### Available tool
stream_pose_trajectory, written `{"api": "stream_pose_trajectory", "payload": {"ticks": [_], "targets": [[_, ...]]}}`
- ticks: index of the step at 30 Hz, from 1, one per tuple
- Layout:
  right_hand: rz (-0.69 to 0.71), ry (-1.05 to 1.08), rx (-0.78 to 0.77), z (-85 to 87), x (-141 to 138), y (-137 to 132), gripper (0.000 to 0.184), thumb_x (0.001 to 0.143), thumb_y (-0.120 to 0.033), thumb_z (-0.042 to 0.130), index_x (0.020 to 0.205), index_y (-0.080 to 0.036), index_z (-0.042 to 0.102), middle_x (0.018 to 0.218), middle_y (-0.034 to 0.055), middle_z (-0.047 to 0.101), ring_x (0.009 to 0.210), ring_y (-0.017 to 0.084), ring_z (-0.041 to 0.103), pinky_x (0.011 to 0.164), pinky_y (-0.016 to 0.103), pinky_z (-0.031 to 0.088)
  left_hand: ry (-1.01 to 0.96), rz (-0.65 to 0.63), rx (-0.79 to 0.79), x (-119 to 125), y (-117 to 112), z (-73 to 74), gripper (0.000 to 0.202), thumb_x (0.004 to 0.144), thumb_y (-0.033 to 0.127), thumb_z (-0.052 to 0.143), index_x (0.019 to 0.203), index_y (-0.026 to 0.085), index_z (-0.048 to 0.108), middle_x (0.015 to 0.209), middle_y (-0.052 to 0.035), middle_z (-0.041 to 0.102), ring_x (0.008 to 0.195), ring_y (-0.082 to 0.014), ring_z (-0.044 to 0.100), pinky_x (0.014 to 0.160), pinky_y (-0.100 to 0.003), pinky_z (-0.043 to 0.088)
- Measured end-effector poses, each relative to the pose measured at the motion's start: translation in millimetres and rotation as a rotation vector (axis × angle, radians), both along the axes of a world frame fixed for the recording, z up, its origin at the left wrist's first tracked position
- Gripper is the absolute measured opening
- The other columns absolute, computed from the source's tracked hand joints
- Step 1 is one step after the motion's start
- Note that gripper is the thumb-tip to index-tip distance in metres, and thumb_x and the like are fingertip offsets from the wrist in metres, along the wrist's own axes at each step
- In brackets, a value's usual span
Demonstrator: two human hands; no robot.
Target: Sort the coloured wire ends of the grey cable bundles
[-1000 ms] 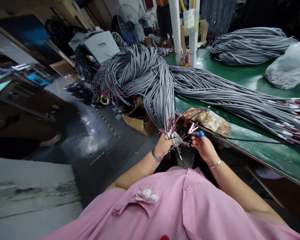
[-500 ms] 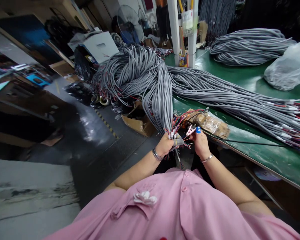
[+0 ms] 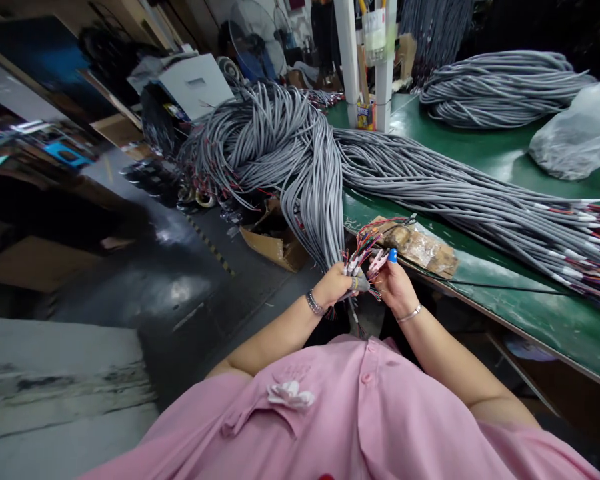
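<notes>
Grips grey cables (image 3: 325,193) in left hand (image 3: 334,285) beside bench (image 3: 495,160); pinches pink clip (image 3: 379,262) in right hand (image 3: 399,290) near coloured wires (image 3: 364,245). Seems busy working at those wires; likely needs a steady left grip.

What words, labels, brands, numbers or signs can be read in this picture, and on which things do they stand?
No text is clear enough to quote.
Yellow-and-red packet by the white post: printed lettering, too small to read.
Clear holder above it: any label is too blurred to read.
White bands on the grey cables in the left hand: too small to tell any print.
</notes>
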State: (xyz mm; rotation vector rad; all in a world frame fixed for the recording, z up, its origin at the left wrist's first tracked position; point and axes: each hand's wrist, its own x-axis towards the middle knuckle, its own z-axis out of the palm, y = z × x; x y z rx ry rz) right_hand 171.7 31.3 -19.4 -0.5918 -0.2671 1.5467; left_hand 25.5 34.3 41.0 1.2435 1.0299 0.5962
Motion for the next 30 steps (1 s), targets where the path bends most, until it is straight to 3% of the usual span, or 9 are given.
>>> {"api": "stream_pose_trajectory", "payload": {"ticks": [14, 20, 26, 30], "targets": [[0.019, -0.095, -0.013, -0.4, 1, -1, 0.035, 0.075, -0.056, 0.073, 0.081, -0.023, 0.066, 0.074, -0.0001, 0.071, 0.066, 0.014, 0.063, 0.059, 0.024, 0.053, -0.006, 0.022, 0.026, -2, 1, -5.5, 0.019, 0.057, 0.022, 0.073, 0.054, 0.013, 0.057, 0.043, 0.0036, 0.052, 0.039, -0.0057, 0.041, 0.043, -0.02, 0.031], [0.172, -0.088, -0.003, 5.2, 10, -6, 0.053, 0.074, -0.073, 0.06, 0.086, -0.022, 0.068, 0.082, 0.0026, 0.072, 0.066, 0.014, 0.063, 0.06, 0.026, 0.053, -0.058, 0.025, 0.048, -8, -4, -4.7, 0.021, 0.057, 0.024, 0.075, 0.056, 0.013, 0.058, 0.045, 0.0038, 0.052, 0.04, -0.0061, 0.042, 0.043, -0.021, 0.032], [0.158, -0.135, 0.006, 6.5, 16, -8, 0.037, 0.076, -0.056, 0.071, 0.089, -0.021, 0.07, 0.083, 0.0022, 0.071, 0.07, 0.013, 0.064, 0.062, 0.023, 0.053, -0.082, 0.067, 0.169, -11, -17, -9.2, 0.026, 0.064, 0.031, 0.077, 0.06, 0.012, 0.06, 0.051, 0.0018, 0.056, 0.044, -0.0069, 0.045, 0.047, -0.022, 0.035], [0.096, -0.231, 0.024, 4.7, 15, -8, 0.039, 0.076, -0.057, 0.071, 0.087, -0.02, 0.069, 0.078, 0.0019, 0.069, 0.065, 0.012, 0.061, 0.058, 0.023, 0.051, -0.077, 0.128, 0.207, -8, -18, -11.0, 0.029, 0.067, 0.035, 0.075, 0.059, 0.013, 0.058, 0.051, 0.0022, 0.054, 0.045, -0.0069, 0.044, 0.048, -0.022, 0.034]]}}
